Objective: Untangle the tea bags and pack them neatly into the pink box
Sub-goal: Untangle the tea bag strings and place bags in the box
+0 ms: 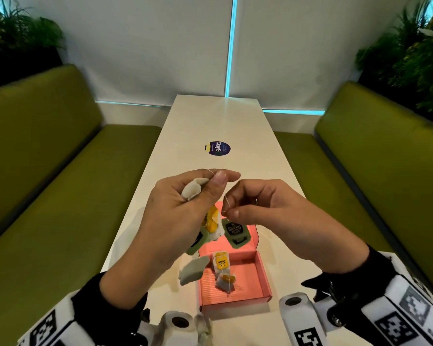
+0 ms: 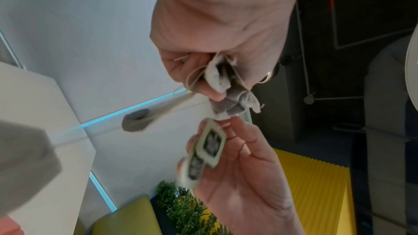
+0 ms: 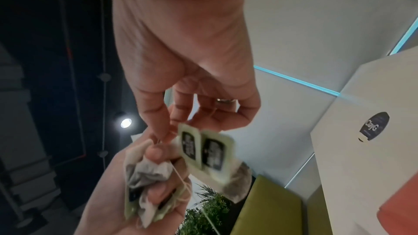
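My left hand (image 1: 210,182) grips a tangled clump of tea bags (image 1: 194,189), held above the table. In the left wrist view its curled fingers close round the crumpled bags (image 2: 222,79) and loops of string. My right hand (image 1: 229,206) pinches a thin white string (image 1: 226,203) between thumb and forefinger, close beside the left hand. Two green tags (image 1: 236,232) and a yellow tag (image 1: 211,219) dangle under the hands; the green tags (image 3: 203,149) swing blurred. One bag (image 1: 193,270) hangs low by the open pink box (image 1: 250,283), which holds two yellow-tagged bags (image 1: 222,263).
The long white table (image 1: 210,121) carries a round dark sticker (image 1: 217,148) beyond the hands. Green benches (image 1: 60,183) flank it on both sides, with plants (image 1: 410,58) behind them. The pink box's lid (image 1: 250,236) lies open away from me.
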The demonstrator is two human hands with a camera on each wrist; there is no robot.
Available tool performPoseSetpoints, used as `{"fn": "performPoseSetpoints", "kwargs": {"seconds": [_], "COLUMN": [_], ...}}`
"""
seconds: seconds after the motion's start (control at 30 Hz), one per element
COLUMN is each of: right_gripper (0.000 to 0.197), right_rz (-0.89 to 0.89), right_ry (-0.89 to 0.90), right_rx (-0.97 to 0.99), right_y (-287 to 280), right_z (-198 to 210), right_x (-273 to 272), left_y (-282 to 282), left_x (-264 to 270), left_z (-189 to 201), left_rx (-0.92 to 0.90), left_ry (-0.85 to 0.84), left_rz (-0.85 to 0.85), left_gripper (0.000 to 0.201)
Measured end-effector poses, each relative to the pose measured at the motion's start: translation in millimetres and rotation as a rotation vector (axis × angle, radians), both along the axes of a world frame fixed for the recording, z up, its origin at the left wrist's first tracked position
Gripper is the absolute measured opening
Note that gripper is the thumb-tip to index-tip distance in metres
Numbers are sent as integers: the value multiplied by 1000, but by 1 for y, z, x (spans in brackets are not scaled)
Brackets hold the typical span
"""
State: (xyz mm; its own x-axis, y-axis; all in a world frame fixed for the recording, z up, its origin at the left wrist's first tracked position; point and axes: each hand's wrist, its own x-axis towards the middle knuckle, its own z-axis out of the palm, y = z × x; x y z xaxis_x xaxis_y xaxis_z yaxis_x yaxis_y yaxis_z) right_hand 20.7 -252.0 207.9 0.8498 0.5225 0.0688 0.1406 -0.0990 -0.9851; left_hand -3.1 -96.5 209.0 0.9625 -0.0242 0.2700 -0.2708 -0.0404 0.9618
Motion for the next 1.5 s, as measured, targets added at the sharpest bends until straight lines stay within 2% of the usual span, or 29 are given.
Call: {"fn": "performPoseSetpoints", "kwargs": {"seconds": [0.07, 0.2, 0.27, 0.37, 0.43, 0.53, 0.63, 0.67, 0.77, 0.87, 0.97, 1.1, 1.2, 1.27, 1.37, 1.5], "right_gripper": [14, 11, 12, 2, 5, 7, 8, 6, 9, 10, 12, 9, 13, 7, 9, 9], "right_rz": [5, -2, 40, 167, 217, 67, -131, -145, -145, -181, -243, -303, -290, -274, -260, -231], "right_ry": [39, 274, 338, 384, 394, 310, 16, -53, -35, -110, -43, 105, 92, 107, 86, 87], "right_rx": [50, 349, 432, 375, 337, 280, 115, 61, 61, 4, 99, 231, 214, 215, 170, 128], "right_y": [-2, -4, -5, -7, -9, -10, -8, -8, -12, -13, -13, -18, -18, -19, -19, -18], "right_z": [1, 1, 1, 1, 2, 1, -2, -2, 3, 5, 8, 10, 7, 6, 6, 7], "right_x": [1, 0, 0, 0, 0, 1, 0, 0, 0, -3, -3, 1, 0, 0, -1, -3], "left_y": [1, -2, -4, -6, -6, -5, -4, -4, -4, -3, -1, -2, -4, -5, -7, -8], "left_x": [0, 0, -1, -3, -3, -5, -7, -7, -6, -7, -7, -3, -3, -3, -2, -2], "left_z": [-3, -5, -5, -5, -6, -9, -8, -7, -8, -6, -4, -6, -8, -9, -10, -7], "left_rx": [-7, -34, -35, -43, -39, -12, 13, 7, 5, 11, 66, 168, 158, 133, 105, -45], "left_ry": [-5, -4, -10, -21, -28, -36, -10, 8, 18, 52, 109, 161, 154, 143, 135, 112], "left_rz": [14, 65, 71, 55, 44, 13, -53, -64, -75, -109, -118, -39, -22, -9, -8, -16], "left_gripper": [29, 22, 21, 19, 20, 19, 24, 26, 27, 45, 47, 13, 16, 13, 10, 17]}}
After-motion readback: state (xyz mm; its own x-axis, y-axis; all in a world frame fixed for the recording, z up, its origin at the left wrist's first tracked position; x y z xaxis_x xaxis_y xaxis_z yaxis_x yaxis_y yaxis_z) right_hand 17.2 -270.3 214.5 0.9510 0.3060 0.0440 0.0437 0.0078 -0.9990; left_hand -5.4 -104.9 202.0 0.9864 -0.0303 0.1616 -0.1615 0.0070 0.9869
